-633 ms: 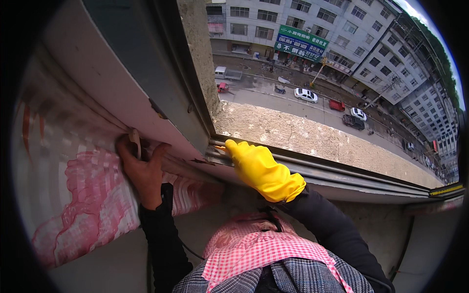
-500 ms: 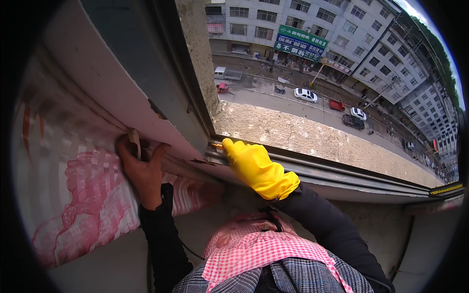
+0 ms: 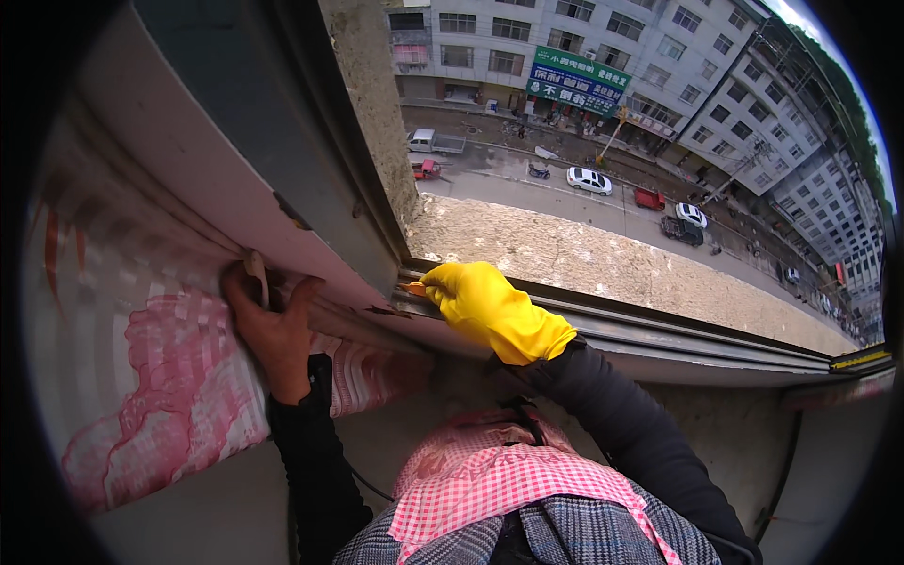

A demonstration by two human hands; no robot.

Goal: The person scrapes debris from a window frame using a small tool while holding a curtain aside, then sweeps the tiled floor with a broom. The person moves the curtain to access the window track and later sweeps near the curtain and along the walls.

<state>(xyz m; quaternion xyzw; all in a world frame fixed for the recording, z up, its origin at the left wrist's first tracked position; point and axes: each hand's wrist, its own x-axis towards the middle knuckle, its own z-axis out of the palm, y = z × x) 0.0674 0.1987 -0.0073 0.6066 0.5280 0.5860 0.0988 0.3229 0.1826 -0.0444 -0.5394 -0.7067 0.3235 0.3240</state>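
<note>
Head view, near to far. Bottom center: a pink checked cloth (image 3: 508, 499). Left of center: the bare left hand (image 3: 273, 334), closed round a pale stick (image 3: 254, 267) beside a patterned sheet (image 3: 188, 377). Center: the yellow-gloved right hand (image 3: 490, 311), pinching an orange piece (image 3: 412, 288) at the left end of the window track (image 3: 621, 331). Its cuff (image 3: 551, 341) has risen slightly; the fingertips remain there, suggesting work confined to that corner. Beyond: ledge (image 3: 527, 237), street (image 3: 490, 174).
</note>
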